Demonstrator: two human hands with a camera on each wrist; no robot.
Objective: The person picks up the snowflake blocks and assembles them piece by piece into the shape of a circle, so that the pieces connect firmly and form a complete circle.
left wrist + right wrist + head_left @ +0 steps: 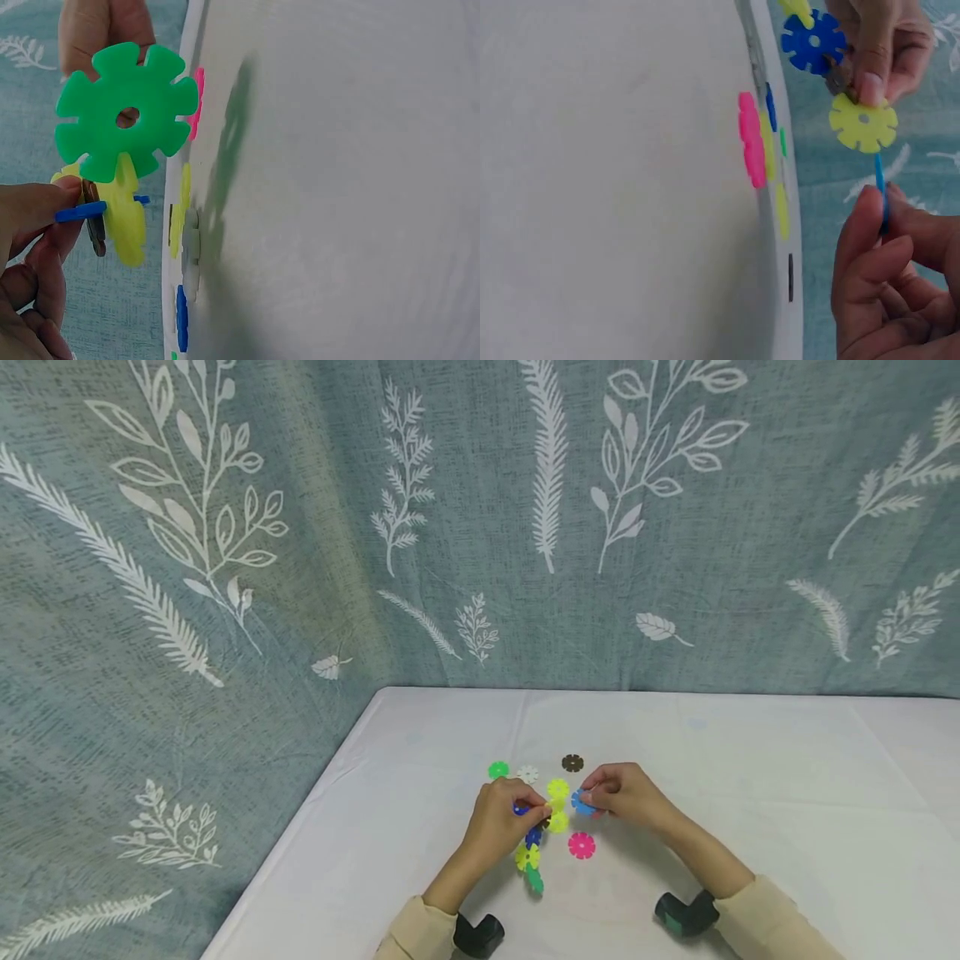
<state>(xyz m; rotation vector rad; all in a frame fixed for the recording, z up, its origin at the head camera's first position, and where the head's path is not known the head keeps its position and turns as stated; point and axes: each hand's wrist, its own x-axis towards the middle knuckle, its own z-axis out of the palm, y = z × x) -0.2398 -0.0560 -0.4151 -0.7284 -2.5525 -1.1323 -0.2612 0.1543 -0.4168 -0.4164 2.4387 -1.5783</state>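
Two hands meet over the table (750, 760), mid-assembly; left hand (501, 822) pinches the chain (531, 852) of slotted discs near its top, fingers curled round a dark blue piece, green end hanging toward the person; right hand (626, 793) pinches a light blue disc (582, 802) edge-on, just beside the chain's yellow disc (558, 820). Likely step: slot blue into yellow; best done by turning blue square to yellow, lining notch to notch, pushing straight in while left braces close to the joint so the chain doesn't twist. Loose on the cloth: pink disc (581, 845), brown disc (572, 763), white disc (528, 773), green disc (498, 770).
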